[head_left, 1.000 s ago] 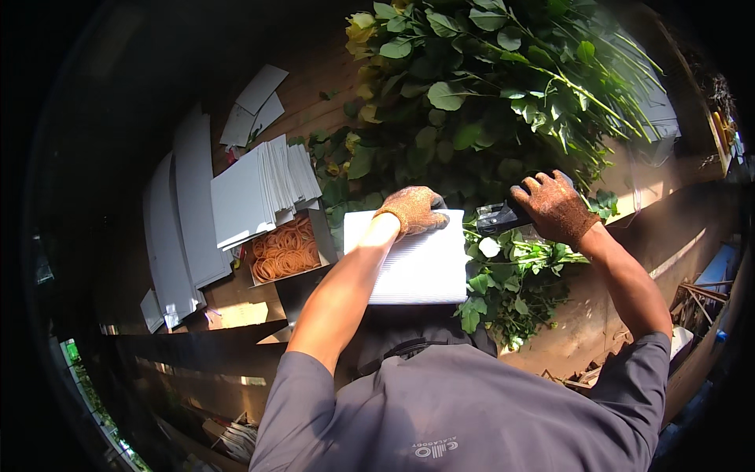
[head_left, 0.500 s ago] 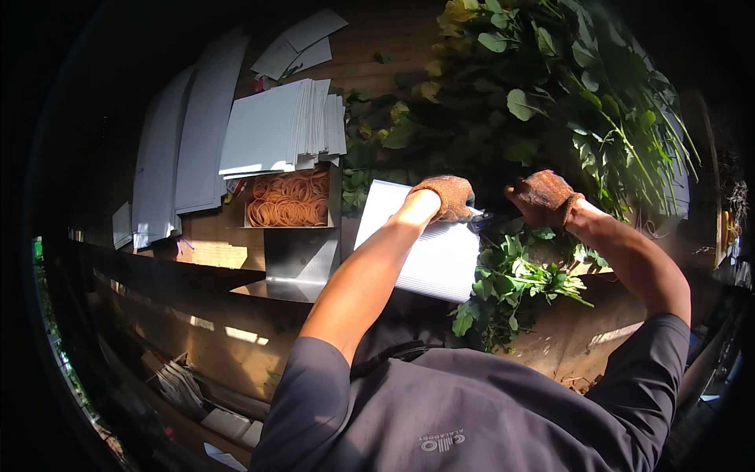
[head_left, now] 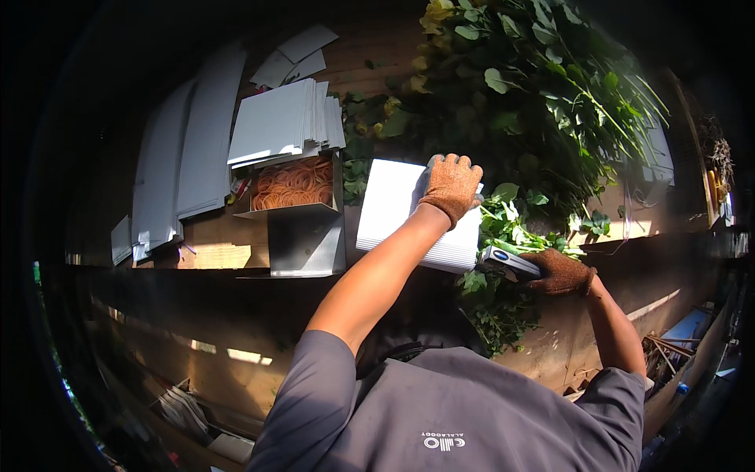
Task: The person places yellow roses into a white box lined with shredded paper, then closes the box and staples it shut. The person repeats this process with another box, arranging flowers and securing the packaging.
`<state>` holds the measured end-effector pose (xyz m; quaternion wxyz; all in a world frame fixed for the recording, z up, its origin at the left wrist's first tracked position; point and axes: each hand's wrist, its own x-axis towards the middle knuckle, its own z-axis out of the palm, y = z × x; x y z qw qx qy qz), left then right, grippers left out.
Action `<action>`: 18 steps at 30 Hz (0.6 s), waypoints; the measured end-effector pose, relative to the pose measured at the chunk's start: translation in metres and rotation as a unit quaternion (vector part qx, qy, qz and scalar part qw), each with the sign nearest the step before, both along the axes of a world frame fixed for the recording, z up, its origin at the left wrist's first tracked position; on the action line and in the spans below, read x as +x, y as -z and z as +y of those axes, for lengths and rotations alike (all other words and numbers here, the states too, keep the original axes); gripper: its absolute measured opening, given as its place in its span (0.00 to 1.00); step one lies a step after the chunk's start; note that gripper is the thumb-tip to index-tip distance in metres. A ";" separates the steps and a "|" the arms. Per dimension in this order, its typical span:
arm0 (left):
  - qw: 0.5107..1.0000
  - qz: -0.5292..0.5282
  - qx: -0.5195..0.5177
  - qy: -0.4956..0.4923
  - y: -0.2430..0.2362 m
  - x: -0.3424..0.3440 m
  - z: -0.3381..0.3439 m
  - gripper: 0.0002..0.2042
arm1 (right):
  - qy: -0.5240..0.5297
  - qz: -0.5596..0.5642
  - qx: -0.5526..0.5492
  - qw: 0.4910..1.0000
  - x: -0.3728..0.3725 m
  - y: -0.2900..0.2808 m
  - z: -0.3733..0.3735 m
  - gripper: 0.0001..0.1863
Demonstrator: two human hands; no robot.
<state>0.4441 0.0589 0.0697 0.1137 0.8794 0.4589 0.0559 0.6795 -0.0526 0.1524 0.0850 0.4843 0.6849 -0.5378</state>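
Note:
A white corrugated cardboard sheet (head_left: 389,200) lies in front of me, with green leafy stems (head_left: 511,228) sticking out at its right edge. My left hand (head_left: 452,189), in a brown glove with grey fingertips, presses on the sheet's upper right part, its fingers curled over the far edge. In a matching glove, my right hand (head_left: 554,271) is closed around a grey stapler (head_left: 507,262). The stapler's head is at the sheet's lower right corner, among the leaves. Whether its jaws are around the cardboard, I cannot tell.
A large heap of leafy stems (head_left: 543,86) with some yellow blooms covers the back right. To the left, a metal box of orange rubber bands (head_left: 295,185) stands below a stack of white cards (head_left: 275,122). Long white cardboard sheets (head_left: 208,134) lean farther left.
My right hand has come nearer to me, and the stapler now shows in it. My left hand has turned and spread over the sheet, which has shifted slightly away from me.

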 end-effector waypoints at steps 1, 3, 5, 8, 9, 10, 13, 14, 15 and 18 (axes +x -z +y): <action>0.997 -0.058 0.058 0.016 -0.004 -0.006 -0.014 0.26 | -0.019 -0.012 0.008 1.000 0.003 0.020 -0.018 0.29; 0.997 -0.068 0.008 0.035 -0.013 -0.021 -0.054 0.33 | -0.029 -0.089 -0.004 0.996 0.006 0.062 -0.041 0.29; 0.993 -0.074 0.024 0.089 -0.006 -0.040 -0.095 0.35 | 0.084 -0.103 0.018 0.991 0.018 0.109 -0.067 0.32; 0.971 -0.092 0.204 0.088 0.045 -0.052 -0.125 0.26 | 0.156 -0.076 0.037 0.984 0.001 0.122 -0.088 0.33; 0.965 -0.117 0.215 0.093 0.052 -0.052 -0.127 0.23 | 0.144 -0.102 0.016 0.984 -0.001 0.124 -0.096 0.28; 0.959 -0.143 0.224 0.101 0.054 -0.052 -0.126 0.20 | 0.168 -0.093 -0.012 0.981 -0.005 0.120 -0.104 0.26; 0.945 -0.204 0.236 0.096 0.065 -0.052 -0.125 0.13 | 0.215 -0.023 -0.019 0.976 -0.016 0.086 -0.128 0.21; 0.947 -0.200 0.231 0.099 0.065 -0.051 -0.124 0.11 | 0.231 0.010 -0.008 0.973 -0.022 0.071 -0.136 0.20; 0.949 -0.196 0.226 0.101 0.064 -0.051 -0.123 0.10 | 0.232 0.019 -0.007 0.973 -0.025 0.065 -0.141 0.20; 0.944 -0.202 0.243 0.094 0.075 -0.048 -0.120 0.06 | 0.242 -0.006 -0.026 0.970 -0.041 0.035 -0.139 0.23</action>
